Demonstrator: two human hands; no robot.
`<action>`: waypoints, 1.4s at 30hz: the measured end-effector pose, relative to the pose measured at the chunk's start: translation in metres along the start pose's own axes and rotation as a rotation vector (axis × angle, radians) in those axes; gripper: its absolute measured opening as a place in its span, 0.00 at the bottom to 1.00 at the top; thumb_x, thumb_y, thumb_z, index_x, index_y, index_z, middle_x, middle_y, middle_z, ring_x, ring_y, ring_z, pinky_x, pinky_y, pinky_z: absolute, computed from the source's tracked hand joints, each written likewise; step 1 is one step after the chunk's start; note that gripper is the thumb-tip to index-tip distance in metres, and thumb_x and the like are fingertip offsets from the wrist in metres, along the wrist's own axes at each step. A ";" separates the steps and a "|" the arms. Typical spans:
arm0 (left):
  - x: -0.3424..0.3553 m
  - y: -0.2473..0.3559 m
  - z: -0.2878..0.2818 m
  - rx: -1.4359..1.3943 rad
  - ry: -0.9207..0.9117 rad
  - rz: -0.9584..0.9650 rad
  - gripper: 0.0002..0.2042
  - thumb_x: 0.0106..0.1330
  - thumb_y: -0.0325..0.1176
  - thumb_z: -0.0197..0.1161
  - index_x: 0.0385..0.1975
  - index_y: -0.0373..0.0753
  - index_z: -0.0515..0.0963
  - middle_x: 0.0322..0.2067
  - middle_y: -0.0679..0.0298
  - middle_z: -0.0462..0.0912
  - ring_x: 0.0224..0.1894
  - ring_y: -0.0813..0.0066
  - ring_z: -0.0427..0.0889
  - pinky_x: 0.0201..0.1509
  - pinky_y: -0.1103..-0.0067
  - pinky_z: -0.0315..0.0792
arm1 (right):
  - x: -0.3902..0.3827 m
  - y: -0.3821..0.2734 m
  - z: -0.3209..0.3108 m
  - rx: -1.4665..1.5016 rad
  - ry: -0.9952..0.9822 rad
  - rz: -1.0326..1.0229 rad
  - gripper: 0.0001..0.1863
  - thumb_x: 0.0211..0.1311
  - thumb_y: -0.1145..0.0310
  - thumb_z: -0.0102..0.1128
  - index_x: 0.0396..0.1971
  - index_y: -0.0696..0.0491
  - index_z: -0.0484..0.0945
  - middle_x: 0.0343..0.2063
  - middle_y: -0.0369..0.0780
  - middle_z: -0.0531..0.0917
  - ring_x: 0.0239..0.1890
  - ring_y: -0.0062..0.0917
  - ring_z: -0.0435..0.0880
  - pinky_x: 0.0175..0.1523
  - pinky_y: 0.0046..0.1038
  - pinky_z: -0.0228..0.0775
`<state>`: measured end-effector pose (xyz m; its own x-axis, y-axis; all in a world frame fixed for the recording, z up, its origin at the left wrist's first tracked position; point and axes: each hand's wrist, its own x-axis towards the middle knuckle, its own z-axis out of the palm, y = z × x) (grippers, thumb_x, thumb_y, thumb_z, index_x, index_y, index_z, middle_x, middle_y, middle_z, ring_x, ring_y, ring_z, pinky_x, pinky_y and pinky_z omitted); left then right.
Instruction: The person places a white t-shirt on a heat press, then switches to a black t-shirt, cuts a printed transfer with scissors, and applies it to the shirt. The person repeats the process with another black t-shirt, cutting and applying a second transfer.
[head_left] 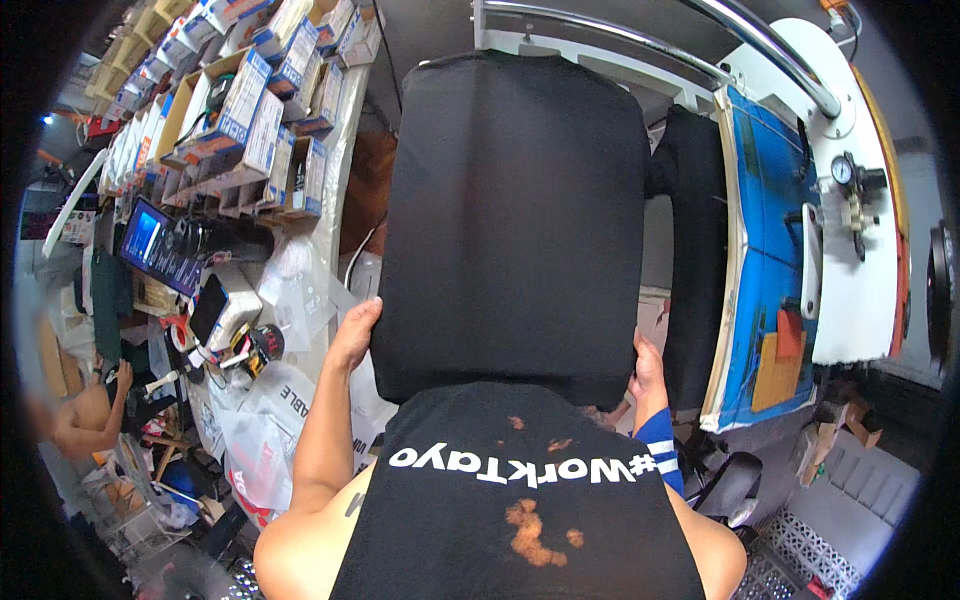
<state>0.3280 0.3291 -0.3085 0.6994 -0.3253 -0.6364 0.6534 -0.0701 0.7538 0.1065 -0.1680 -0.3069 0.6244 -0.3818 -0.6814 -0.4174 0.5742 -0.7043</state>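
Observation:
A sheet of black cloth (515,220) lies smooth over a broad flat board with rounded corners, directly in front of my body. At its near left edge is my left hand (355,332), thumb on the border and the other fingers out of sight beneath the side. My right hand (648,370) holds the opposite near edge in much the same way, its fingers partly hidden. Both hands appear closed on the cloth's sides. More black fabric (695,260) hangs to the right of the board.
Stacked cardboard bins (225,110) crowd the left bench, with a lit screen (160,245) and plastic bags (265,445) closer in. To the right stand a blue-meshed frame (765,250) and a white machine panel (850,290) with a gauge. A metal rail (610,35) crosses behind. Another person's arm (95,415) shows far left.

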 end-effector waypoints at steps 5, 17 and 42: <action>0.003 -0.013 0.012 -0.179 -0.094 0.108 0.22 0.80 0.47 0.51 0.54 0.32 0.79 0.50 0.59 0.86 0.50 0.71 0.84 0.58 0.74 0.76 | 0.004 0.009 -0.018 0.102 -0.010 -0.018 0.27 0.73 0.52 0.60 0.56 0.63 0.78 0.53 0.46 0.84 0.56 0.35 0.82 0.62 0.37 0.72; -0.049 -0.030 -0.068 -0.070 -0.322 -0.041 0.16 0.71 0.41 0.65 0.49 0.34 0.80 0.45 0.63 0.87 0.45 0.71 0.86 0.54 0.73 0.77 | -0.041 0.014 -0.063 0.141 -0.107 -0.060 0.19 0.72 0.63 0.63 0.55 0.58 0.78 0.51 0.42 0.85 0.54 0.31 0.83 0.61 0.36 0.74; -0.045 -0.053 -0.014 0.672 0.310 0.142 0.09 0.68 0.29 0.61 0.41 0.32 0.84 0.34 0.60 0.88 0.36 0.73 0.85 0.42 0.75 0.78 | -0.025 -0.002 -0.011 -0.872 0.418 -0.329 0.19 0.72 0.57 0.61 0.43 0.60 0.84 0.40 0.41 0.88 0.43 0.27 0.85 0.51 0.31 0.75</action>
<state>0.2661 0.3611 -0.3224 0.8781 -0.1010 -0.4677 0.3028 -0.6396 0.7066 0.0845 -0.1678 -0.2910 0.5843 -0.7436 -0.3252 -0.7064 -0.2686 -0.6549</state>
